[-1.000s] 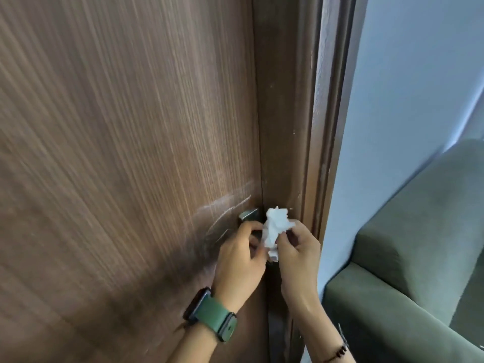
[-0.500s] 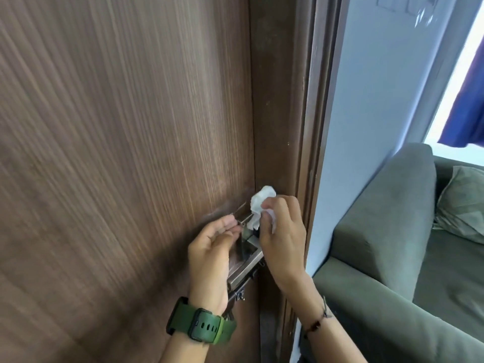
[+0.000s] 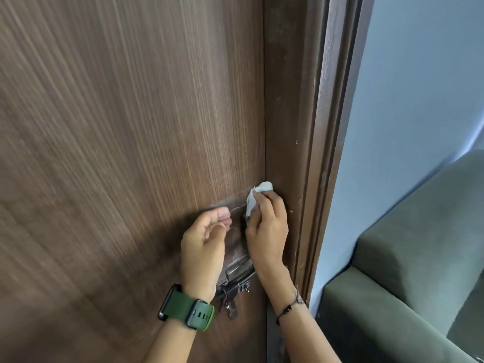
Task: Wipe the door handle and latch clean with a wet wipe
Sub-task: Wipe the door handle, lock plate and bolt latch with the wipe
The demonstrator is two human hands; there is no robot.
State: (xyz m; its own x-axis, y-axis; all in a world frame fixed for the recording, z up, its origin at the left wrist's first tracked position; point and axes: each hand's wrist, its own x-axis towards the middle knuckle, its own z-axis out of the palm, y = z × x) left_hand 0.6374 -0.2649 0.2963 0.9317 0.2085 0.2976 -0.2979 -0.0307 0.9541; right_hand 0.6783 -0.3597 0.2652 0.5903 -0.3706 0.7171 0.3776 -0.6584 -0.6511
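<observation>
A crumpled white wet wipe [image 3: 260, 191] is gripped in my right hand [image 3: 267, 229] and pressed against the upper part of the door handle, close to the edge of the brown wooden door [image 3: 131, 127]. The handle's lever [image 3: 237, 208] shows only as a thin blurred metal line between my hands. My left hand [image 3: 205, 241], with a green watch on the wrist, has its fingers curled at the lever's free end and appears to pinch it. Below, the metal handle plate [image 3: 238, 269] and a dark latch [image 3: 231, 293] show between my wrists.
The dark door frame [image 3: 314, 153] runs down just right of my right hand. Beyond it are a pale blue wall [image 3: 406, 100] and a green sofa [image 3: 406, 284] at the lower right.
My left hand let go of the wipe and shifted left to the lever's end. My right hand now holds the wipe alone and has brought it onto the handle by the door's edge.
</observation>
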